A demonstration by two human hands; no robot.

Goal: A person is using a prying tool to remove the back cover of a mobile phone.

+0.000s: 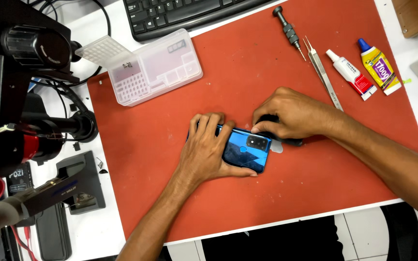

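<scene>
Red matting (pixel 180 203) covers my white worktop (pixel 97 232), and the blue phone (pixel 245 152) lies face down near the mat's middle, well below the clear parts box (pixel 146 67). My left hand (pixel 206 150) is spread flat over the phone's left half, pressing down. My right hand (pixel 291 116) pinches at the phone's top corner beside the camera, fingertips (pixel 256 129) touching the edge.

A glossy blue phone (pixel 245 150) is laid back-up, camera block showing, near the middle of the red mat, tilted slightly against the counter's front edge.
</scene>
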